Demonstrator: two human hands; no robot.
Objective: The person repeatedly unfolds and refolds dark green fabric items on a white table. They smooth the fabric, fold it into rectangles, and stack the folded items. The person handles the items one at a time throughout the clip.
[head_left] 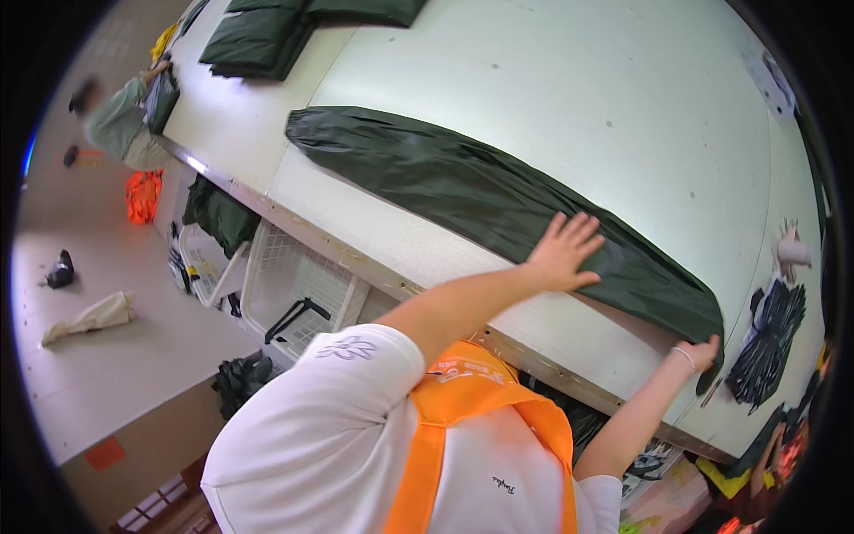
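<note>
A long dark green waterproof garment (418, 169), folded into a narrow strip, lies across the white table; its left end is gathered like a cuff. My left hand (567, 254) rests flat on it, right of its middle, with the fingers spread. At the strip's right end my right hand (701, 354) is closed on the edge of the fabric, and a bracelet circles that wrist. Part of the right hand's grip is hidden from view.
Folded dark green bundles (258, 40) are stacked at the far left of the table (551, 80). To the right lie a bunch of dark cords or strips (769, 343) and a pale spool (793, 252). White wire baskets (289, 276) stand below the near edge. Another person (124, 120) works at far left.
</note>
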